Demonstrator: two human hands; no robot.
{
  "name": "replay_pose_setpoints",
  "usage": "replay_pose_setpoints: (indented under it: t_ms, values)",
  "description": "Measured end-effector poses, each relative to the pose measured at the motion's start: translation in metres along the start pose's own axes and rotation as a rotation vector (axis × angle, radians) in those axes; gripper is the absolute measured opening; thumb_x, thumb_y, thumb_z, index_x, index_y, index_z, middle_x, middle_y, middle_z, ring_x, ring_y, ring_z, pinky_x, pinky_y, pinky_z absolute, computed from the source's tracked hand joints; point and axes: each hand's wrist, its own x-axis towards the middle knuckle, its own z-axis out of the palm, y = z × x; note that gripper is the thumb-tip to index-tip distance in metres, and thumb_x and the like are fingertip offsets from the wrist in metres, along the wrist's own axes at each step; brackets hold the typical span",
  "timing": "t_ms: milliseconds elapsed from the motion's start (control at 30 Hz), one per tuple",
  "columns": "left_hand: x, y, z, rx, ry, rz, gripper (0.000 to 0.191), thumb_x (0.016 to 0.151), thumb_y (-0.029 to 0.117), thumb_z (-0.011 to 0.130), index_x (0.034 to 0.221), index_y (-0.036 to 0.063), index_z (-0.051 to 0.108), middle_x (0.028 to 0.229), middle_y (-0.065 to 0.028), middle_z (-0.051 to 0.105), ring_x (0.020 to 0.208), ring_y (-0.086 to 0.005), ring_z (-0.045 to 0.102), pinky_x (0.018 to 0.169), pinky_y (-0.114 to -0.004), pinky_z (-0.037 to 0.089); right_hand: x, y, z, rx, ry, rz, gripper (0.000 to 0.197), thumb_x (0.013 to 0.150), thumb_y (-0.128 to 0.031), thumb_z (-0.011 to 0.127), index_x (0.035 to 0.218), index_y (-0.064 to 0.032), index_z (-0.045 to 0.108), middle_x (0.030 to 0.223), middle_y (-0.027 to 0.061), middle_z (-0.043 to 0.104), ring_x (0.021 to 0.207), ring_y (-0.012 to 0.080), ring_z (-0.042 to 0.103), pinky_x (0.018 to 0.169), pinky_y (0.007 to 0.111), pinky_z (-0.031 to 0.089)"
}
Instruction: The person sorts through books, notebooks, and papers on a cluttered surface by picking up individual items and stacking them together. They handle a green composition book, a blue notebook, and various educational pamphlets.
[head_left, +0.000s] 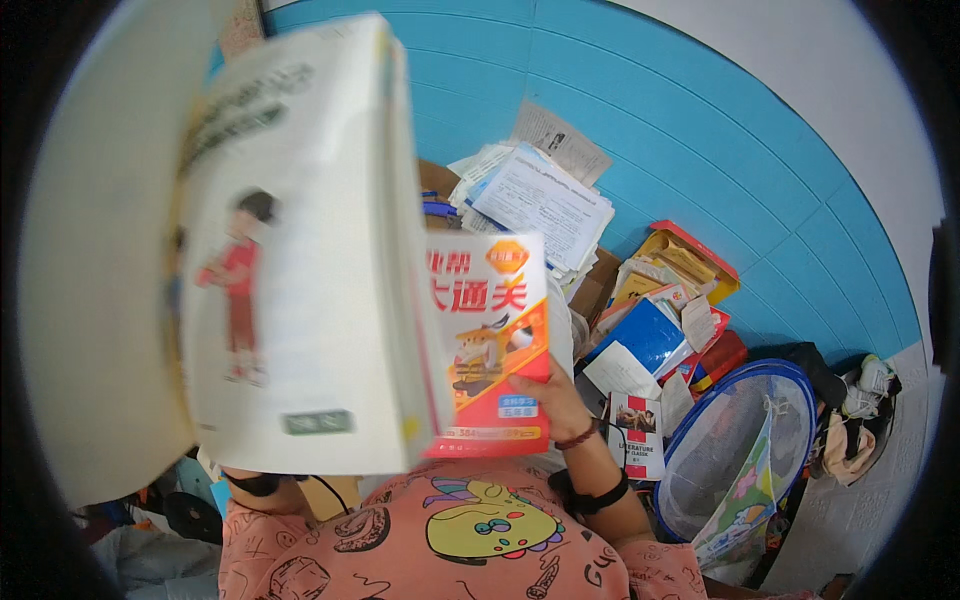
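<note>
My right hand (551, 397) grips the lower right edge of a red and white workbook (487, 337) with a cartoon animal on its cover. A large, thick white book (315, 262), blurred and close to the camera, hides the workbook's left part. Its cover bears a drawn figure in red, and a pale cover or page (112, 262) spreads out to its left. My left hand is out of sight behind the white book; only the forearm with a black band (259, 484) shows below it.
Beyond the workbook, a stack of papers (544, 206) leans near the blue panelled wall (675, 135). To the right lie a blue folder (641, 337), a red and yellow box (697, 259), a book with a red and white cover (636, 435), and a blue-rimmed mesh basket (739, 442).
</note>
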Motion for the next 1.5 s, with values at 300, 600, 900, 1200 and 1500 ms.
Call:
replay_pose_setpoints:
  t_ms: [300, 600, 900, 1200, 1500]
  values:
    - [-0.021, -0.150, 0.027, 0.277, -0.133, -0.379, 0.043, 0.074, 0.004, 0.060, 0.111, -0.0073, 0.039, 0.098, -0.0137, 0.053, 0.081, -0.0176, 0.055, 0.072, -0.028, 0.047, -0.004, 0.002, 0.003, 0.002, 0.042, 0.002, 0.044, 0.084, -0.005, 0.048, 0.125, -0.0020, 0.034, 0.114, 0.0058, 0.049, 0.098, 0.0141, 0.051, 0.078, 0.026, 0.045]
    - [-0.029, -0.139, 0.029, 0.966, -0.236, -0.289, 0.043, 0.077, 0.011, 0.058, 0.110, -0.0059, 0.037, 0.104, -0.0144, 0.051, 0.090, -0.0203, 0.053, 0.077, -0.030, 0.044, 0.000, 0.015, -0.015, -0.409, 0.088, -0.222, 0.044, 0.092, -0.025, 0.031, 0.130, -0.0031, 0.027, 0.122, 0.0090, 0.041, 0.107, 0.0141, 0.042, 0.089, 0.025, 0.035]
    - [-0.025, -0.167, 0.022, 0.164, 0.061, -0.440, 0.040, 0.084, 0.010, 0.046, 0.119, -0.0049, 0.033, 0.110, -0.0132, 0.048, 0.095, -0.0186, 0.050, 0.081, -0.029, 0.040, -0.010, 0.001, -0.002, -0.441, 0.077, -0.111, 0.076, 0.080, -0.036, 0.055, 0.130, 0.0031, 0.013, 0.131, 0.0211, 0.025, 0.122, 0.0298, 0.023, 0.101, 0.034, 0.016]
    - [-0.022, -0.166, 0.032, 0.635, 0.021, -0.239, 0.040, 0.083, 0.006, 0.048, 0.119, -0.0037, 0.034, 0.108, -0.0128, 0.049, 0.091, -0.0168, 0.049, 0.079, -0.026, 0.040, -0.006, -0.012, -0.006, -0.702, 0.010, -0.155, 0.086, 0.074, -0.028, 0.060, 0.130, 0.0060, 0.006, 0.133, 0.0319, 0.005, 0.127, 0.0376, 0.004, 0.103, 0.035, 0.009]
    - [-0.016, -0.149, 0.006, 0.723, 0.095, 0.003, 0.051, 0.079, 0.017, 0.052, 0.121, -0.0052, 0.032, 0.111, -0.0180, 0.047, 0.094, -0.0225, 0.050, 0.081, -0.031, 0.041, -0.003, -0.005, -0.009, -0.422, -0.073, -0.268, 0.079, 0.074, -0.018, 0.059, 0.131, 0.0033, 0.010, 0.129, 0.0215, 0.029, 0.119, 0.0267, 0.030, 0.099, 0.034, 0.022]
